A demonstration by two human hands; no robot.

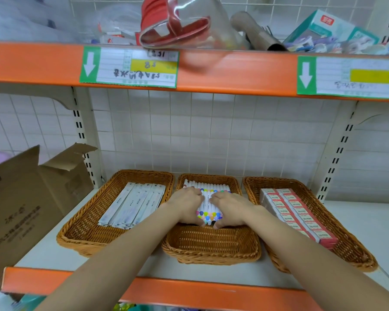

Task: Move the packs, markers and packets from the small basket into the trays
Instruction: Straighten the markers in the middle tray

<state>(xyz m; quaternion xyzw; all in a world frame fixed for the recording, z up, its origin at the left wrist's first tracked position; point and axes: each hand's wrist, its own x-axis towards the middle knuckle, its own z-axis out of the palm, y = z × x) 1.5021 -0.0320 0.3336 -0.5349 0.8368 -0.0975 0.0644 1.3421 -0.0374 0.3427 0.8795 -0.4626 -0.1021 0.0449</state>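
Three wicker trays stand side by side on the shelf. The left tray (81,236) holds several long flat white packets (135,203). The middle tray (211,248) holds a row of white markers (208,191) with coloured caps. The right tray (357,252) holds rows of red-and-white packs (296,212). Both my hands lie on the markers in the middle tray: my left hand (186,204) covers their left side, my right hand (228,206) their right side, thumbs at the near cap ends. The fingers look fairly flat. No small basket is in view.
An open brown cardboard box (25,198) stands at the left of the shelf. An orange shelf edge (189,292) runs in front, and another orange edge with price labels (128,66) hangs above. The upper shelf carries plastic bags and boxes.
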